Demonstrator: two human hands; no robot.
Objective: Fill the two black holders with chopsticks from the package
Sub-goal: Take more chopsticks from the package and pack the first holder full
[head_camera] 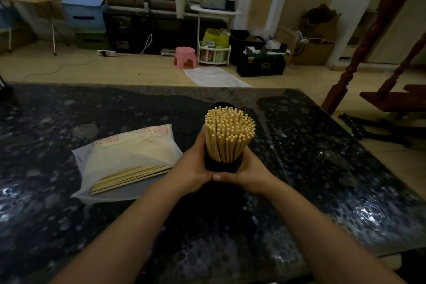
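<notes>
Pink stool (185, 57) on floor beyond dark speckled table (92, 226).

Second black holder (222, 105) mostly hidden behind the chopsticks (229, 134); both hands' fingers behind the front holder (222, 165).

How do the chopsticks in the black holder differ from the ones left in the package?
The chopsticks in the holder stand upright in a dense bundle; the chopsticks in the package lie flat, only a few. The holder bundle sits in the black holder, gripped by the left hand and the right hand; the package ones lie untouched. Both look like the same pale wood.
</notes>
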